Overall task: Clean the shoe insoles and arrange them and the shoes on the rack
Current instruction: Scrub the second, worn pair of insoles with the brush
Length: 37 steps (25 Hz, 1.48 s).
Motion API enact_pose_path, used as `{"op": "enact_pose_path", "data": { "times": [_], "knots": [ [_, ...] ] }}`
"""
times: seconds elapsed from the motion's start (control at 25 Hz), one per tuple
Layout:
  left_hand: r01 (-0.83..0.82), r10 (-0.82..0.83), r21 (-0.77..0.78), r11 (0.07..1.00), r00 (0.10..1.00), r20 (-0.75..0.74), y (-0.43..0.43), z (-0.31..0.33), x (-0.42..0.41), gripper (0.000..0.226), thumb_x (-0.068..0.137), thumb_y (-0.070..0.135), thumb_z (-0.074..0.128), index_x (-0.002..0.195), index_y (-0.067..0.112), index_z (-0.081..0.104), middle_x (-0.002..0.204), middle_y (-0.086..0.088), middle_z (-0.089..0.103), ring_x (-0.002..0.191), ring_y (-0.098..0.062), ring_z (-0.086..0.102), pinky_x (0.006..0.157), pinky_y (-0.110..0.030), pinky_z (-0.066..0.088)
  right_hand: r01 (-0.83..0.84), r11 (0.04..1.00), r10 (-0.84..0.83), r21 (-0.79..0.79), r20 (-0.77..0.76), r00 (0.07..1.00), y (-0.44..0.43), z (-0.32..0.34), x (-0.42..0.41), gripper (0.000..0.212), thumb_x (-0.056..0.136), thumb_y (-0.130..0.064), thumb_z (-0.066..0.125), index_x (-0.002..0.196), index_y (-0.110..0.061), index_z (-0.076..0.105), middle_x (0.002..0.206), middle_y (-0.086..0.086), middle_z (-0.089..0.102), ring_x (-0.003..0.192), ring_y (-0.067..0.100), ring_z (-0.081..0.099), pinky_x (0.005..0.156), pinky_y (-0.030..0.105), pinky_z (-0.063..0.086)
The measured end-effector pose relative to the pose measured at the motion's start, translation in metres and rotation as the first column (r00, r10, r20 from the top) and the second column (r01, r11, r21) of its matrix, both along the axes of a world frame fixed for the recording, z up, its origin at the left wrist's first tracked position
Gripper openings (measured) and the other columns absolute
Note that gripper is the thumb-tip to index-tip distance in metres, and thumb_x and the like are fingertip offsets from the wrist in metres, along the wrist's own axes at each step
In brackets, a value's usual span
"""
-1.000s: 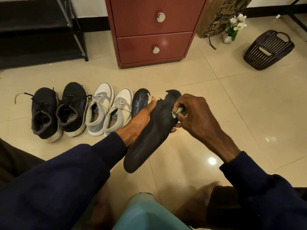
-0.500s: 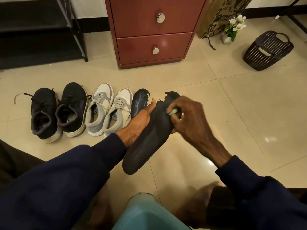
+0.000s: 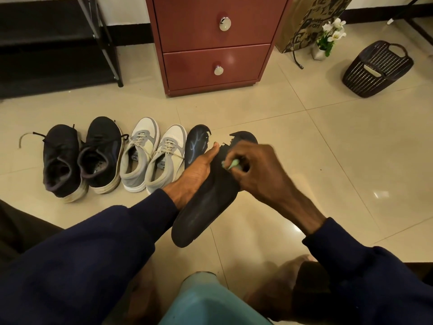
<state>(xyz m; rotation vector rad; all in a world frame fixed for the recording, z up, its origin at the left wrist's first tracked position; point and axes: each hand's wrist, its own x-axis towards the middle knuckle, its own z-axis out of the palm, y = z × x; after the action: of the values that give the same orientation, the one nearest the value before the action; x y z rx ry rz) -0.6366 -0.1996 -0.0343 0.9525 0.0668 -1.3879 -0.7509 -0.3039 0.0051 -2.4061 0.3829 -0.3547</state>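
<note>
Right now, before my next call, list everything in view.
black sneakers: two, black, floor, row's left end
grey-white sneakers: two, grey-white, beside black sneakers
floor insole: one, dark, row's right end
held insole: one, dark, in left hand
green item: one, pale green, against held insole
rack: one, black, upper left
drawer cabinet: one, red-brown, top centre
paper bag: one, brown, right of cabinet
flower vase: one, white, before bag
basket: one, dark, upper right
teal object: one, teal, bottom centre
left hand: one, grips held insole
right hand: one, pinches green item
</note>
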Motion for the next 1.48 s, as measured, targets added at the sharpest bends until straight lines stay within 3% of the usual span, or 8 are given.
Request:
{"op": "enact_pose_path", "data": {
  "times": [0.12,0.36,0.68,0.84,1.04,1.2,1.36,1.48],
  "knots": [
    [0.105,-0.106,-0.037,0.994,0.994,-0.031,0.001,0.007,-0.007,0.059,0.107,0.052,0.036,0.123,0.004,0.066,0.112,-0.022,0.072,0.091,-0.037,0.072,0.083,-0.048,0.059,0.242,0.967,-0.235,-0.083,0.088,0.968,-0.025,-0.002,-0.005,0.027,0.073,0.007,0.064,0.081,-0.018,0.066,0.084,-0.004,0.064,0.074,0.01,0.06,0.066,0.033,0.053],
    [0.054,-0.054,-0.012,0.998,0.998,0.018,0.003,0.009,-0.003,0.05,0.108,0.046,0.039,0.114,0.007,0.07,0.1,-0.015,0.076,0.083,-0.027,0.074,0.073,-0.036,0.062,0.008,0.993,0.008,0.118,-0.13,0.992,-0.004,0.01,-0.003,0.026,0.075,0.008,0.069,0.077,-0.017,0.07,0.082,-0.004,0.067,0.071,0.011,0.065,0.06,0.031,0.058],
    [0.312,-0.319,-0.114,0.943,0.946,-0.05,0.006,0.011,-0.003,0.07,0.107,0.055,0.024,0.119,0.007,0.075,0.122,-0.018,0.072,0.086,-0.035,0.074,0.069,-0.035,0.06,0.285,0.957,-0.275,-0.06,0.132,0.952,-0.041,0.011,-0.008,0.02,0.077,0.006,0.068,0.082,-0.013,0.069,0.085,-0.002,0.067,0.077,0.009,0.062,0.069,0.024,0.055],
    [0.275,-0.282,-0.109,0.955,0.958,-0.057,0.003,0.009,-0.004,0.066,0.107,0.056,0.027,0.124,0.005,0.065,0.113,-0.023,0.071,0.085,-0.038,0.072,0.067,-0.036,0.059,0.102,0.994,-0.1,0.046,-0.043,0.994,-0.021,0.015,-0.003,0.022,0.075,0.003,0.069,0.078,-0.018,0.071,0.084,-0.005,0.069,0.074,0.009,0.065,0.066,0.029,0.056],
    [0.207,-0.213,-0.086,0.975,0.974,-0.072,0.003,0.015,-0.005,0.064,0.108,0.054,0.029,0.115,0.007,0.073,0.102,-0.018,0.075,0.082,-0.033,0.075,0.073,-0.038,0.061,0.273,0.959,-0.266,-0.073,0.089,0.96,-0.022,0.006,-0.004,0.027,0.071,0.007,0.063,0.079,-0.018,0.066,0.085,-0.002,0.063,0.073,0.015,0.061,0.061,0.038,0.056],
    [0.029,-0.029,0.003,1.0,0.998,0.057,0.002,0.007,0.001,0.05,0.108,0.041,0.043,0.093,0.007,0.076,0.086,-0.012,0.075,0.079,-0.021,0.074,0.072,-0.028,0.062,-0.073,0.997,0.073,-0.003,-0.07,0.995,0.016,0.004,-0.001,0.026,0.074,0.008,0.066,0.081,-0.017,0.068,0.084,-0.007,0.062,0.073,0.005,0.058,0.062,0.017,0.05],
    [0.146,-0.148,-0.064,0.987,0.988,-0.035,0.002,0.009,-0.004,0.063,0.107,0.055,0.035,0.137,0.006,0.059,0.121,-0.02,0.071,0.102,-0.038,0.069,0.087,-0.048,0.059,0.231,0.965,-0.231,-0.123,0.022,0.973,-0.025,0.002,-0.003,0.027,0.07,0.008,0.066,0.078,-0.018,0.067,0.084,-0.003,0.064,0.075,0.014,0.06,0.068,0.038,0.054],
    [0.084,-0.084,0.009,0.996,0.996,0.012,0.002,0.006,-0.001,0.056,0.106,0.053,0.04,0.119,0.008,0.07,0.11,-0.016,0.074,0.097,-0.032,0.072,0.093,-0.047,0.057,0.193,0.978,-0.191,-0.079,0.034,0.981,-0.007,0.002,-0.004,0.027,0.069,0.007,0.065,0.078,-0.018,0.067,0.083,-0.003,0.064,0.074,0.011,0.059,0.068,0.033,0.052]
  ]
}}
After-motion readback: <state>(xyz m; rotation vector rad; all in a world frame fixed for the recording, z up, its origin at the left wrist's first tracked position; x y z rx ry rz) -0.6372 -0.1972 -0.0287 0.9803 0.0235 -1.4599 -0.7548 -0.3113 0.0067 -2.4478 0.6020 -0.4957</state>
